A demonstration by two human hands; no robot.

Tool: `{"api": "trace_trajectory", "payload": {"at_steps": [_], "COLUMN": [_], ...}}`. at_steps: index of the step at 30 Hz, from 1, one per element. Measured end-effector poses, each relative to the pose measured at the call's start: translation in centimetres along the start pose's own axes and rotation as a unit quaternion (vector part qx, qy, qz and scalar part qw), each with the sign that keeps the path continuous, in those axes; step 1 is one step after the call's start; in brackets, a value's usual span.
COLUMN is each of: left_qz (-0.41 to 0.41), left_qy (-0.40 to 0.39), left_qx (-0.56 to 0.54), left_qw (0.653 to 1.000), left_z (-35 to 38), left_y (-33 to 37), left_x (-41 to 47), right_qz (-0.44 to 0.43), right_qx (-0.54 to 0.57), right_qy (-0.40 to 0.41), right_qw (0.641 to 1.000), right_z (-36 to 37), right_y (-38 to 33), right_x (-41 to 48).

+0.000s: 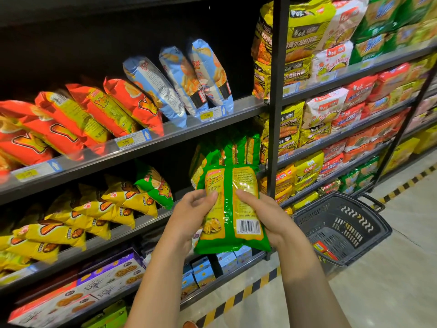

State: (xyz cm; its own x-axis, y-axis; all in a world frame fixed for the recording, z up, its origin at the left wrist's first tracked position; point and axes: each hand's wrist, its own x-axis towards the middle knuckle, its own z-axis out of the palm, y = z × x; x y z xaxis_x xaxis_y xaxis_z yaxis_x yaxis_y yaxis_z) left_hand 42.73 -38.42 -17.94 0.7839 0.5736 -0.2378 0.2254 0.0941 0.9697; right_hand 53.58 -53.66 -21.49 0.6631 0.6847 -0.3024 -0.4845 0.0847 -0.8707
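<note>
My left grip and right grip both clasp the glossy green-and-yellow plastic snack bag; I'd hold lightly, without crushing, then lower it into the dark plastic basket.

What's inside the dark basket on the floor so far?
One red and yellow packet lies near the front corner of the dark grey slatted plastic basket. The person's right forearm covers the basket's left corner, so anything there cannot be seen.

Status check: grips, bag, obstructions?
Left grip, right grip: both hold green snack bag, barcode side facing camera. Bag upright, off the shelf. Basket on floor at right; nothing between.
</note>
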Motion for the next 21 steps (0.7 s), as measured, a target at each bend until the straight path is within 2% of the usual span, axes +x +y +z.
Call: {"api": "trace_trajectory", "payload": {"at_steps": [3,7,9,13,16,21], "left_qz": [0.078,0.086,0.076,0.082,0.074,-0.001], "left_qy": [0.038,-0.03,-0.055,-0.055,-0.015,0.012], "left_qx": [0.033,0.067,0.075,0.08,0.043,-0.108], "left_qw": [0.996,0.994,0.993,0.992,0.996,0.994], "left_z": [-0.1,1.4,1.8,1.4,0.9,-0.6], "left_y": [-0.3,0.4,0.6,0.4,0.1,-1.2], "left_x": [0.4,-0.3,-0.6,-0.1,0.3,1.4], "right_qz": [-0.064,-0.146,-0.166,-0.157,-0.15,-0.188], "right_qx": [-0.052,-0.119,-0.137,-0.128,-0.145,-0.144], "right_qy": [0.057,0.085,0.068,-0.004,-0.003,0.024], "right_qw": [0.995,0.978,0.974,0.979,0.978,0.971], "right_z": [0.5,1.9,2.4,2.5,2.0,1.1], "right_y": [0.5,1.0,0.8,-0.1,-0.3,-0.2], "right_x": [0.8,1.3,1.3,1.0,0.9,1.3]}}
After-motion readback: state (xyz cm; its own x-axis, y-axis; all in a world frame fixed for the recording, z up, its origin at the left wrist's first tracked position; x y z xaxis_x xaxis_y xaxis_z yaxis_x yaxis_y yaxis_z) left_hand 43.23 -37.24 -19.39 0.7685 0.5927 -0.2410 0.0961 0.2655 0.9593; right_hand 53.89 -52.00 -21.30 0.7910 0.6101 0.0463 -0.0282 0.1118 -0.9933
